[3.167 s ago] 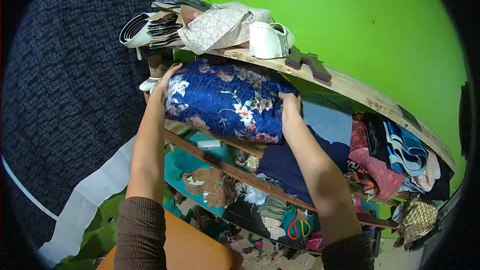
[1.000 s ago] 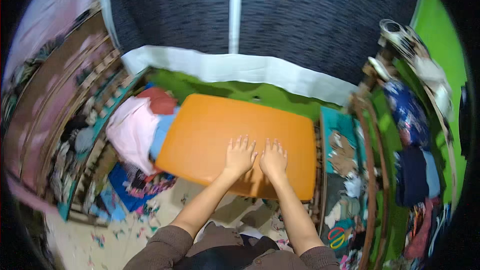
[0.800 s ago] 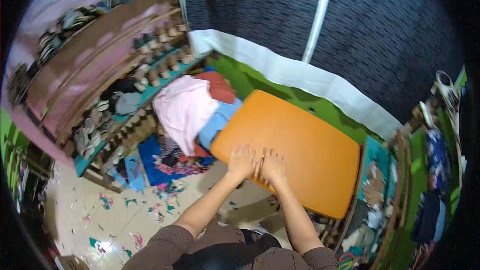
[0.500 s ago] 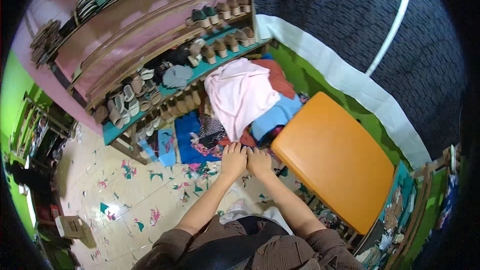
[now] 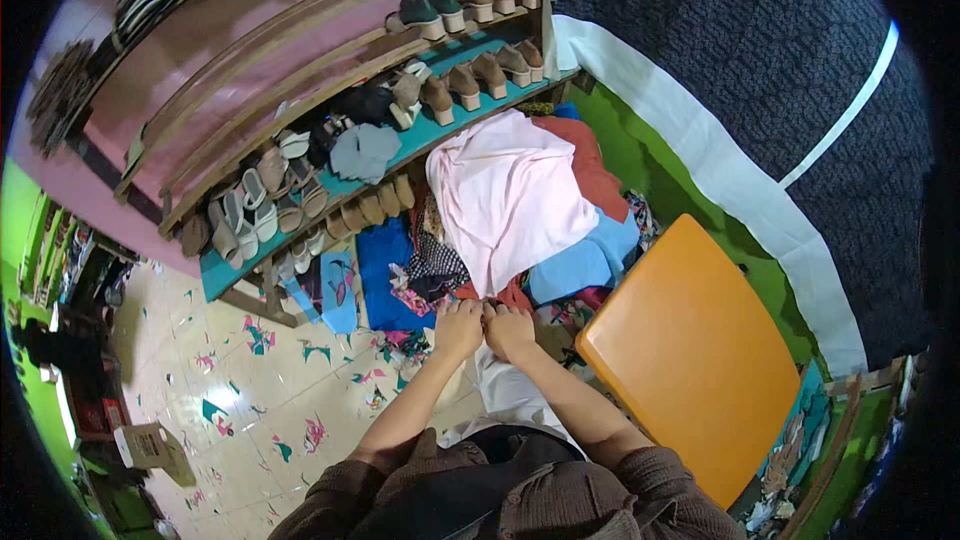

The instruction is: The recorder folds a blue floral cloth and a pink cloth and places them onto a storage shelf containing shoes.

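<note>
My left hand (image 5: 460, 328) and my right hand (image 5: 510, 330) are side by side in front of me, backs up, thumbs close together. Their fingers are bent and closed, and whatever they may grip is hidden beneath them. Just beyond the fingertips, the pointed lower corner of a pale pink cloth (image 5: 510, 190) comes down toward the gap between both hands. I cannot tell whether they touch it. That cloth is spread over a heap of fabrics, with a light blue cloth (image 5: 585, 255) and a rust-coloured cloth (image 5: 575, 155) showing at its right side. Below my hands shows white fabric (image 5: 505, 385).
An orange stool-like seat (image 5: 700, 360) stands close at my right. Shoes and sandals line a teal-topped wooden rack (image 5: 225, 275) ahead. Fabric scraps (image 5: 315, 433) litter the tiled floor (image 5: 245, 475). A small cardboard box (image 5: 150, 452) lies at the left. A dark curtain (image 5: 720, 50) hangs at the right.
The view has shifted, so the heap and the orange seat appear lower and further right. More white fabric shows below my hands. Both hands stay together with fingers closed.
</note>
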Demonstrator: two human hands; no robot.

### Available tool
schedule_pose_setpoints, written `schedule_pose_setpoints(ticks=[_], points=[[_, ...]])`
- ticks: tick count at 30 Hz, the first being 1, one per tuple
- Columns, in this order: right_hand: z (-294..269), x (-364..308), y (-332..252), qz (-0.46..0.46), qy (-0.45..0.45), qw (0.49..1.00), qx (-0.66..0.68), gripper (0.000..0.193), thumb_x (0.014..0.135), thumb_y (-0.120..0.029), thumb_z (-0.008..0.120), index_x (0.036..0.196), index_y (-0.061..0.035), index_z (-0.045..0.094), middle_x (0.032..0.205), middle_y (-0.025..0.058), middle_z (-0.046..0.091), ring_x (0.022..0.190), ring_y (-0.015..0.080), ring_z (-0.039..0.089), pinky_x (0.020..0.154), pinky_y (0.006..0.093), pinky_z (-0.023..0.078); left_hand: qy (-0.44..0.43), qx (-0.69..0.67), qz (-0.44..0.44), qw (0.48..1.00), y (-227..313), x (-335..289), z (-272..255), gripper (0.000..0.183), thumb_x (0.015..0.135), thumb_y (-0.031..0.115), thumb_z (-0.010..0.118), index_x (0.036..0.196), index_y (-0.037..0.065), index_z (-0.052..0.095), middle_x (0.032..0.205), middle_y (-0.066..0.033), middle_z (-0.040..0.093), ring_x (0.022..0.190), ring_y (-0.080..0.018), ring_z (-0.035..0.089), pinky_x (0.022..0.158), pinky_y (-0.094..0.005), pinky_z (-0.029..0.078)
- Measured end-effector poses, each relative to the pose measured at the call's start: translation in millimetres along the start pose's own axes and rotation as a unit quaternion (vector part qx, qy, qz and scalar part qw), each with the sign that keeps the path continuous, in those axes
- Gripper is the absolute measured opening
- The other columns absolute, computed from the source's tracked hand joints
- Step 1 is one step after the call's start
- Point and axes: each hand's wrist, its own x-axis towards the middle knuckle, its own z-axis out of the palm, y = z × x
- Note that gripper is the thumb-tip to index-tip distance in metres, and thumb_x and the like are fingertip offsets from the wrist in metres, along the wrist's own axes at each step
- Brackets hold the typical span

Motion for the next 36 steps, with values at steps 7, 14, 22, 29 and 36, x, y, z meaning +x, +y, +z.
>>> schedule_pose_setpoints(ticks=[7,14,22,29,36], points=[[7,92,96,0.089,-0.168,0.982,0.009,0.039,0.083,-0.033,0.044,0.114,-0.0096,0.053,0.116,0.0138,0.053,0.112,0.0285,0.048,0.099,0.0543,0.023,-0.195,-0.016,0.032,0.980,-19,102,31,0.029,0.078,0.023,0.052,0.104,0.013,0.059,0.097,-0.0088,0.059,0.093,-0.0254,0.056,0.085,-0.0404,0.039],[44,137,203,0.366,0.202,0.907,0.047,0.049,0.076,-0.026,0.057,0.119,-0.0050,0.045,0.117,0.0173,0.050,0.113,0.0354,0.043,0.099,0.0469,0.028,-0.219,-0.022,0.100,0.970,-32,193,57,0.030,0.078,0.023,0.052,0.103,0.009,0.058,0.094,-0.0094,0.059,0.090,-0.0264,0.056,0.082,-0.0404,0.040],[24,189,246,0.603,0.202,0.716,0.287,0.041,0.074,-0.031,0.061,0.102,-0.0008,0.053,0.091,0.0207,0.061,0.082,0.0374,0.057,0.073,0.0442,0.043,-0.227,-0.100,0.191,0.950,-11,267,73,0.031,0.079,0.022,0.052,0.106,0.007,0.057,0.094,-0.0115,0.059,0.090,-0.0294,0.056,0.081,-0.0410,0.041],[18,191,229,0.504,0.270,0.657,0.491,0.026,0.080,-0.020,0.056,0.089,0.0044,0.056,0.081,0.0205,0.060,0.073,0.0299,0.057,0.067,0.0367,0.043,-0.228,-0.111,0.249,0.935,-24,299,62,0.029,0.080,0.020,0.051,0.105,0.008,0.057,0.096,-0.0105,0.059,0.091,-0.0279,0.056,0.079,-0.0420,0.041],[8,178,197,0.402,0.426,0.593,0.553,0.022,0.087,-0.018,0.051,0.094,0.0028,0.048,0.069,0.0051,0.045,0.062,0.0133,0.040,0.056,0.0310,0.037,-0.209,-0.175,0.300,0.914,-18,322,36,0.036,0.080,0.019,0.052,0.114,0.007,0.051,0.108,-0.0126,0.054,0.096,-0.0303,0.054,0.082,-0.0427,0.041]])
